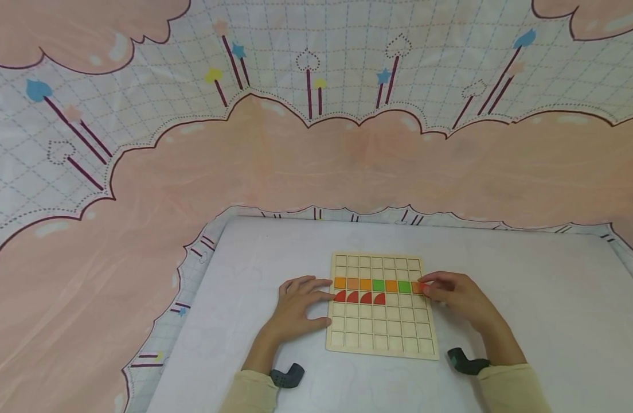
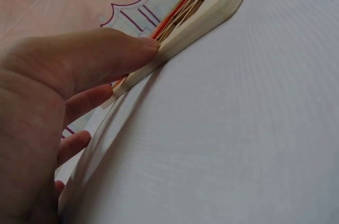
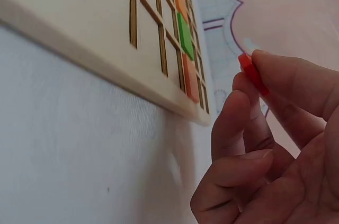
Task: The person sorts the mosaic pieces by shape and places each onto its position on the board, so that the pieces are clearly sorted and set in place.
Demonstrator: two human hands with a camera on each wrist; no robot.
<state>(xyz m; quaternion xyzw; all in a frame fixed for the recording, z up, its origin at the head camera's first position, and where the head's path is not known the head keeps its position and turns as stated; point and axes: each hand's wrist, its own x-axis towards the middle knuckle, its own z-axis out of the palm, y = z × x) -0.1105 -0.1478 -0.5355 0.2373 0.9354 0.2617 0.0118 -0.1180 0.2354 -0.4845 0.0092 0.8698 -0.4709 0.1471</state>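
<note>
A wooden grid board [image 1: 373, 327] lies flat on the white table. One row holds orange and green square tiles [image 1: 378, 285]; the row below has several red quarter-circle tiles [image 1: 366, 297] at its left. My left hand [image 1: 298, 307] rests at the board's left edge with fingers spread; in the left wrist view its thumb [image 2: 122, 54] touches the rim. By the right edge, my right hand [image 1: 458, 295] pinches a small red tile [image 3: 253, 74] between thumb and fingertips. The right wrist view shows this tile apart from the board, its full shape partly hidden by the fingers.
White tabletop [image 1: 234, 275] surrounds the board. Behind the table hangs a cloth [image 1: 316, 166] printed with pink cloud shapes and stars. Dark devices sit at both wrists, one by the left cuff [image 1: 288, 376] and one by the right [image 1: 466, 362].
</note>
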